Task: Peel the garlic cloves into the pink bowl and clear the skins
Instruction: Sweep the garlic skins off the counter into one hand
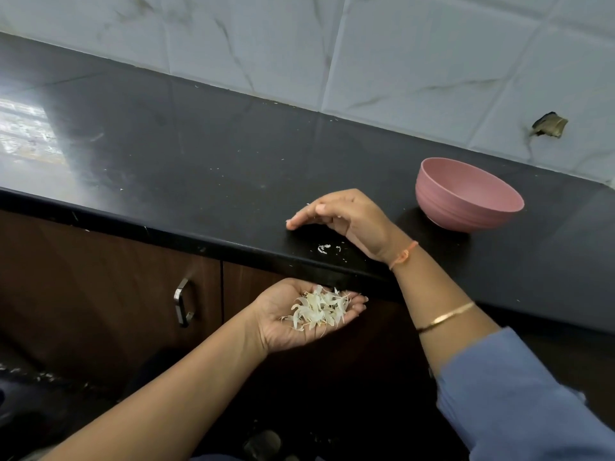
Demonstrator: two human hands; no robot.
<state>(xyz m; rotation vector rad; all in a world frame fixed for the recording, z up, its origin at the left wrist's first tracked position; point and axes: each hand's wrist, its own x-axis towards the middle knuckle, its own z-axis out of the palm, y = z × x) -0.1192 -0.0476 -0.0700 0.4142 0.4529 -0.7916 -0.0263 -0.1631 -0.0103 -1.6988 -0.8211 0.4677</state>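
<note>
Dark bench (199,144) bore scraps (324,248) beside the open right hand (346,217). Left hand (276,322) hung cupped open with skins (319,309); gentle edgeward sweeps seemed wisest.

No text, label, brand, number or sign can be read. The pink bowl (459,207), the black worktop (199,161), the tiled wall (399,44) and the brown cabinet door (100,277) show plain surfaces without lettering.
</note>
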